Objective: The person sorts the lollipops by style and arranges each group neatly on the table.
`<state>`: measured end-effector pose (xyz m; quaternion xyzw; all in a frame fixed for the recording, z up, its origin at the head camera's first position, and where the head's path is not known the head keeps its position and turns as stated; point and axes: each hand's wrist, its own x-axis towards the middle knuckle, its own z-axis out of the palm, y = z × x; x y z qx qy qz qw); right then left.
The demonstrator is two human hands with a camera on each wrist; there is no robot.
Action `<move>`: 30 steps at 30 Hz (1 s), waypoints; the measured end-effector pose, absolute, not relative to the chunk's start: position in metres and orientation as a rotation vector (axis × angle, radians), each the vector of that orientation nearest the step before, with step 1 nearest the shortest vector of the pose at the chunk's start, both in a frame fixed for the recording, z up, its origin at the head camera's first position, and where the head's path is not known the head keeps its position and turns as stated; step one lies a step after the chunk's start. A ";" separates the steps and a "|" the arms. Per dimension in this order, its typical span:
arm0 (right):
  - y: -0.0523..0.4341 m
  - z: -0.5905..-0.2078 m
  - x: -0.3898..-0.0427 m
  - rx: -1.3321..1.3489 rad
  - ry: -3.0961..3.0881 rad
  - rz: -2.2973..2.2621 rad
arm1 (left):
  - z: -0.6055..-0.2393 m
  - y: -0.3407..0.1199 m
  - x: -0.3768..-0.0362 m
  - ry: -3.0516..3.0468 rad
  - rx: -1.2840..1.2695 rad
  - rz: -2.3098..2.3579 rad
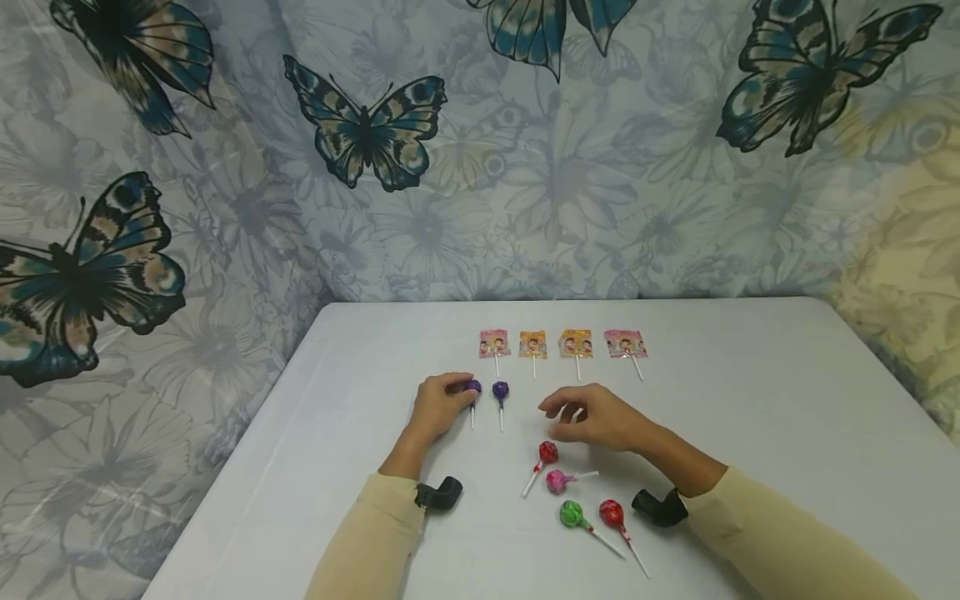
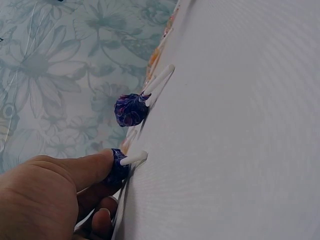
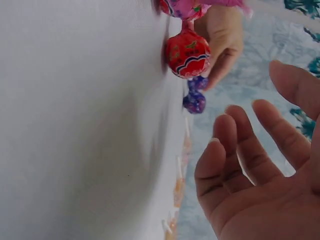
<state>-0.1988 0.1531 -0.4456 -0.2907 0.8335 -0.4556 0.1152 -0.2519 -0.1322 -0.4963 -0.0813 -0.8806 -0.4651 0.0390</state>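
Note:
My left hand (image 1: 441,406) pinches the wrapped head of a purple lollipop (image 2: 118,167) between thumb and fingers, its white stick pointing toward me. A second purple lollipop (image 1: 500,390) lies just to the right of it, stick also toward me. Over the table's middle, my right hand (image 1: 596,417) hovers with relaxed fingers and holds nothing. Just below that hand in the head view lies a red lollipop (image 1: 548,452), with a pink lollipop (image 1: 557,481) beside it. Nearer to me are a green lollipop (image 1: 572,513) and another red lollipop (image 1: 611,513).
Several flat lollipops in pink and orange wrappers, such as the orange lollipop (image 1: 533,344), form a row toward the back of the white table (image 1: 720,375). Behind the table hangs a butterfly-patterned cloth (image 1: 570,208). Each wrist wears a black camera (image 1: 442,494).

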 end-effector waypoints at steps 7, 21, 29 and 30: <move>0.155 -0.456 -0.192 -0.871 2.335 -1.356 | -0.498 -0.133 -0.253 -2.699 -0.243 -1.441; 0.157 -0.469 -0.192 -0.881 2.369 -1.241 | -0.495 -0.131 -0.257 -2.682 -0.265 -1.405; 0.156 -0.474 -0.189 -0.905 2.386 -1.234 | -0.494 -0.134 -0.254 -2.678 -0.248 -1.430; 0.155 -0.474 -0.188 -0.903 2.391 -1.233 | -0.495 -0.134 -0.253 -2.680 -0.247 -1.426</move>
